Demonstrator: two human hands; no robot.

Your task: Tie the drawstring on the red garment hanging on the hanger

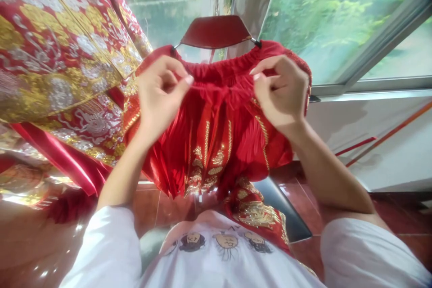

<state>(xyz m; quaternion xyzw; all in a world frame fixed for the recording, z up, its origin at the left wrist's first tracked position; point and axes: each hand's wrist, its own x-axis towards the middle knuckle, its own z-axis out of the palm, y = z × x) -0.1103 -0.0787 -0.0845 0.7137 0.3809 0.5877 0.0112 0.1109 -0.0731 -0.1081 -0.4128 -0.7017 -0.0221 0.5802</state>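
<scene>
A red pleated skirt (216,139) with gold embroidered strips and gathered elastic at the waist hangs in front of me from a clip hanger (216,32) with a dark red middle plate. My left hand (162,92) pinches the front edge of the waist between thumb and forefinger. At the other side of the front, my right hand (281,92) pinches the same edge, its fingers curled. Between the two hands the edge runs nearly straight; whether a thin cord lies along it is too blurred to tell.
Red garments with gold and silver embroidery (67,45) hang close on the left. Windows (324,27) stand behind the hanger. Lower down, another gold-embroidered red cloth (259,216) lies by my lap, beside a dark flat panel (286,211) above the tiled floor.
</scene>
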